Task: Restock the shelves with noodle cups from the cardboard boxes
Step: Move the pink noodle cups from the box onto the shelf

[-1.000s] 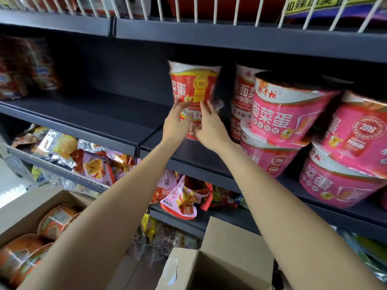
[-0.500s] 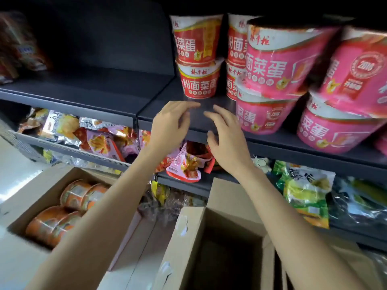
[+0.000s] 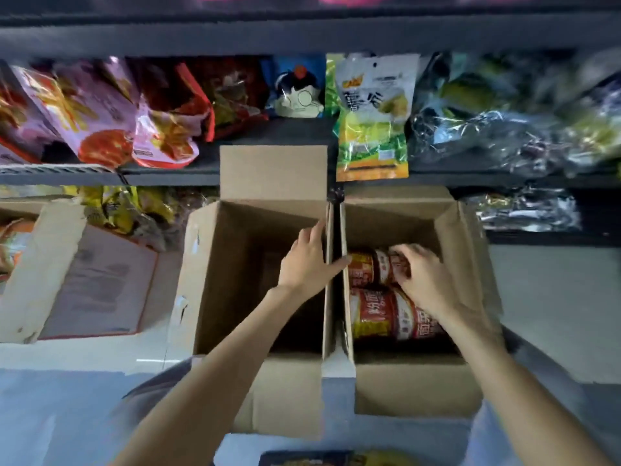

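Observation:
Two open cardboard boxes stand side by side on the floor below the shelves. The left box (image 3: 208, 280) looks dark inside, with no cups showing. The right box (image 3: 470, 264) holds red and white noodle cups lying on their sides: a far row (image 3: 364, 269) and a near row (image 3: 379, 314). My right hand (image 3: 423, 280) is down in the right box, its fingers curled over a cup in the far row. Where the two boxes meet, my left hand (image 3: 307, 260) rests on the wall, fingers straight and thumb reaching across towards the cups.
A third box (image 3: 43, 264) at the left holds orange cups (image 3: 13, 237). Snack bags (image 3: 373, 119) fill the lower shelf behind the boxes. The dark edge of the shelf above (image 3: 302, 31) runs across the top. Pale floor lies right of the boxes.
Both hands have left the shelf with the stacked cups and dropped to the boxes. My view has swung down from the shelf to the floor. My right hand now has a cup under its fingers.

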Demonstrator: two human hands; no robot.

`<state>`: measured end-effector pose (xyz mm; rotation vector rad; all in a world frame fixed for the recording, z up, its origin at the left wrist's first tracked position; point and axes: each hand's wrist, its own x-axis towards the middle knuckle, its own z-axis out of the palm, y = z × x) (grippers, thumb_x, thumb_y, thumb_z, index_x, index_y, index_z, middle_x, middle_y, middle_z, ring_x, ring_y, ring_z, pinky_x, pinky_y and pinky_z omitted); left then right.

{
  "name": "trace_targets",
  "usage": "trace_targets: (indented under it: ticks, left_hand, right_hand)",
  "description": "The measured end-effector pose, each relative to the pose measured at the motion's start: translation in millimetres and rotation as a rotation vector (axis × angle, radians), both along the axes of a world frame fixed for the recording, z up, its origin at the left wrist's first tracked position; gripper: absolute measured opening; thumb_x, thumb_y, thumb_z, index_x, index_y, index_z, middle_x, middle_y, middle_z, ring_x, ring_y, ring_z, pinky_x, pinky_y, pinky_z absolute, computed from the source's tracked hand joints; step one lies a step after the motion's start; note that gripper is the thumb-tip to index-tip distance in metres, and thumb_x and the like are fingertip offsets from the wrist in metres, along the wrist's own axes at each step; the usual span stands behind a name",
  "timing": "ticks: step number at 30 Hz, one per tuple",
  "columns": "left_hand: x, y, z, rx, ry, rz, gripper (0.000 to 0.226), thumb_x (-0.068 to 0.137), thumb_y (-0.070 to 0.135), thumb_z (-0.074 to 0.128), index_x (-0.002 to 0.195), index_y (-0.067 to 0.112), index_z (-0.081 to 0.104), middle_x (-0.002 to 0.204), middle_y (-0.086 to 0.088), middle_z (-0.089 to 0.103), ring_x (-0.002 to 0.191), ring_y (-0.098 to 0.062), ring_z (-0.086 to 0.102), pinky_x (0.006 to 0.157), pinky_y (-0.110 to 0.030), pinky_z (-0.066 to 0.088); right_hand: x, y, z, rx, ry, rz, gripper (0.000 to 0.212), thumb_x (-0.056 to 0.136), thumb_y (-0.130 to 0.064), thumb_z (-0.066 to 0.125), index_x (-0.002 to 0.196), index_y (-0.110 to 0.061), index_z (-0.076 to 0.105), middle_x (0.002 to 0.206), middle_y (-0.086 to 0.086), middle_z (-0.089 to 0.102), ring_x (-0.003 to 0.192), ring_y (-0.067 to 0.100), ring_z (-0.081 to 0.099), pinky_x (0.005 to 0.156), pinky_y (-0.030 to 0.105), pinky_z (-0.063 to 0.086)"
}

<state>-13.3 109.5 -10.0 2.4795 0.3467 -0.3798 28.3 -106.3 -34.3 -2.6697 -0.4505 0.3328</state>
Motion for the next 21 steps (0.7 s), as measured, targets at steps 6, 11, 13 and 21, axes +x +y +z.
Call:
trace_targets:
  ticks: [6,11,13,21]
  left_hand:
    - [-0.5,-37.7,-63.8,-0.032,0.097,0.079,0.104,0.079,0.044,0.071,0.152,0.034,-0.002,0.136,-0.008,0.044,0.118,-0.030,0.052,0.085,-0.042,0.048]
    - [-5.4,-29.8,-77.0,-0.073,0.026,0.099,0.099,0.077,0.043,0.073,0.151,0.037,0.008,0.136,-0.003,0.048,0.118,-0.027,0.053,0.090,-0.045,0.050]
    - [-4.0,-29.2,-78.6,-0.064,0.022,0.078,0.100,0.075,0.042,0.075,0.151,0.034,0.010,0.138,-0.003,0.046,0.119,-0.027,0.053,0.091,-0.045,0.050]
    - [-2.2,-31.3,-79.6,-0.043,0.023,0.069,0.102,0.074,0.042,0.078,0.152,0.029,0.012,0.143,-0.004,0.044,0.120,-0.027,0.054,0.090,-0.042,0.049]
  right_hand:
    - [8.8,-40.0,-93.8,-0.525,0.426,0.363,0.095,0.081,-0.032,0.070,0.151,-0.034,0.006,0.155,0.012,0.012,0.141,0.037,0.015,0.113,0.051,0.024]
    - [6.6,-46.5,-139.1,-0.631,0.600,0.470,0.104,0.087,-0.042,0.063,0.146,-0.040,-0.022,0.159,0.015,-0.010,0.145,0.040,-0.004,0.116,0.059,0.005]
    - [9.5,-51.6,-150.8,-0.562,0.582,0.491,0.096,0.092,-0.037,0.057,0.144,-0.042,-0.023,0.160,0.013,-0.008,0.146,0.039,-0.003,0.116,0.059,0.007]
    - [13.2,-64.5,-147.2,-0.493,0.439,0.542,0.114,0.073,-0.040,0.078,0.151,-0.030,-0.005,0.156,0.009,0.016,0.142,0.031,0.021,0.115,0.052,0.021]
